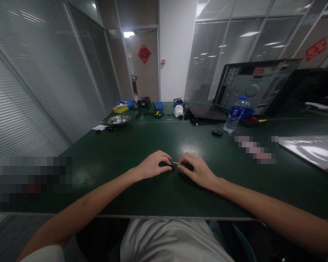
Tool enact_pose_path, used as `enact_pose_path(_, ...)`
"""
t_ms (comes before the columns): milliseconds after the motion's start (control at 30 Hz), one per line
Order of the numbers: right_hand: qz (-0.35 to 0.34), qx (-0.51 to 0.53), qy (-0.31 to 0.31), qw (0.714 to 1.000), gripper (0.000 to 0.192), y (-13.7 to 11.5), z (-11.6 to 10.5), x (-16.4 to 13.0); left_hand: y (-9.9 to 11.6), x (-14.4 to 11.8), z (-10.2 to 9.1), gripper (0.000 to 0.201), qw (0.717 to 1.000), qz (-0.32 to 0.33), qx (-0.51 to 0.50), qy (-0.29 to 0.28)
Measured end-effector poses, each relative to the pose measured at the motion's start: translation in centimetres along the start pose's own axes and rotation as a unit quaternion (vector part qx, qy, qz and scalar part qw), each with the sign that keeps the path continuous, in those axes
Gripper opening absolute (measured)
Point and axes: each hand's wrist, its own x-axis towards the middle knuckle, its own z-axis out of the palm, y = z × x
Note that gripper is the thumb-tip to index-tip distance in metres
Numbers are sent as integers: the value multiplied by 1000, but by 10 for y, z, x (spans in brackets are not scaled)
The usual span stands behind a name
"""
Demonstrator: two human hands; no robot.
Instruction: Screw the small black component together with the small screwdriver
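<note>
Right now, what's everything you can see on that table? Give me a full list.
table: 1, dark green, fills the view
small part: 1, black, at left fingertips
small tool: 1, black with thin metal tip, under right fingers
water bottle: 1, clear, blue cap, right of centre
mouse: 1, black, beside bottle
computer case: 1, black, opened, back right
metal bowl: 1, silver, back left
bins: 1 yellow, about 3 blue, far edge
white sheet: 1, right edge
left hand: on the part
right hand: on the tool

small black part (168, 166), thin metal shaft (176, 163), possibly a screwdriver, lying level on green table (142, 145)
</note>
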Motion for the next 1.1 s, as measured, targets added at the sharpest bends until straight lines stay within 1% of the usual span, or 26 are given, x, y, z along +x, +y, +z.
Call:
enact_pose_path(133, 3, 6, -4, 1000, 14, -1, -1, 0, -6, 2, -6, 22, 999, -23, 28, -22)
enact_pose_path(233, 3, 8, -6, 1000, 13, -1, -2, -1, -15, 3, -12, 24, 999, -29, 34, -22)
enact_pose_path(333, 4, 7, -3, 1000, 13, -1, -2, -1, -38, -1, -26, 27, 998, -67, 19, 1)
enact_pose_path(433, 3, 10, -2, 1000, 14, 0, -1, -2, -74, -11, -51, 29, 989, -138, 31, 41)
enact_pose_path(567, 1, 10, -4, 1000, 15, 2, -1, -2, -131, -36, -93, 26, 956, -252, 96, 113)
enact_pose_path(700, -3, 10, -7, 1000, 16, 3, -1, -1, -179, -73, -132, 24, 919, -307, 191, 158)
enact_pose_path(800, -7, 12, -10, 1000, 16, 2, -1, -2, -207, -103, -154, 25, 889, -340, 251, 174)
enact_pose_path(867, -7, 11, -13, 1000, 16, 1, -2, -2, -219, -122, -164, 26, 872, -363, 273, 184)
enact_pose_path(933, -5, 11, -17, 1000, 15, 0, -3, -3, -227, -139, -170, 27, 855, -382, 293, 195)
enact_pose_path(1000, -2, 12, -21, 1000, 14, 0, -3, -3, -230, -151, -173, 28, 837, -400, 310, 206)
enact_pose_path(1100, -2, 14, -26, 1000, 14, 1, -2, -3, -228, -159, -173, 30, 819, -418, 324, 222)
